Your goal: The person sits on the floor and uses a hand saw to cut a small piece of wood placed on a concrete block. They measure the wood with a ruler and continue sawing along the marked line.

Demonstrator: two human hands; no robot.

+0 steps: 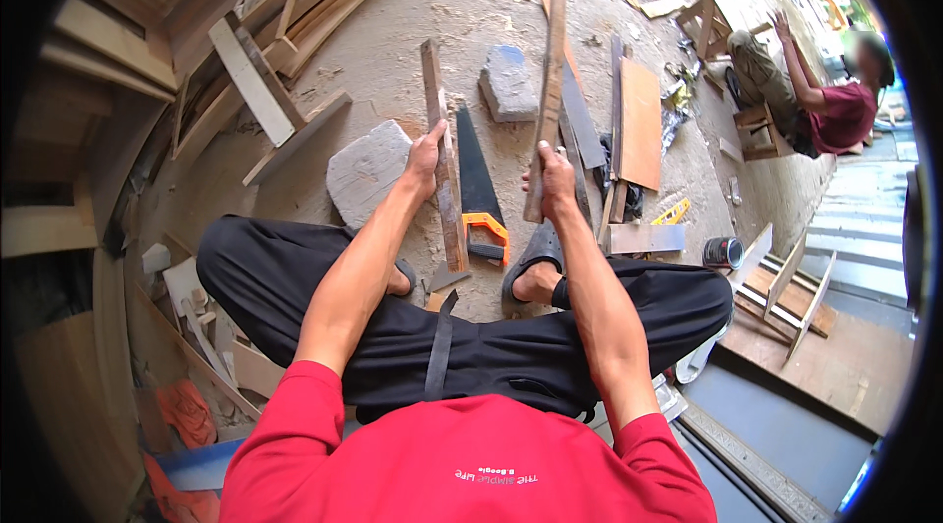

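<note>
I sit on a sawdust-covered floor in black trousers and a red shirt. My left hand (426, 162) grips a narrow weathered wooden strip (444, 155) near its middle; the strip stands nearly upright, its lower end by my foot. My right hand (555, 179) grips a second, longer wooden strip (548, 91) near its lower end, holding it upright. The two strips are apart, side by side. Between them on the floor lies a handsaw (477, 184) with a dark blade and an orange handle.
A flat grey stone (365, 172) lies left of my left hand, and another grey block (508, 83) lies farther out. An orange-brown board (639, 122) and dark slats rest on the right. Planks pile up at left. Another person (835, 110) sits at far right. A small can (724, 251) stands nearby.
</note>
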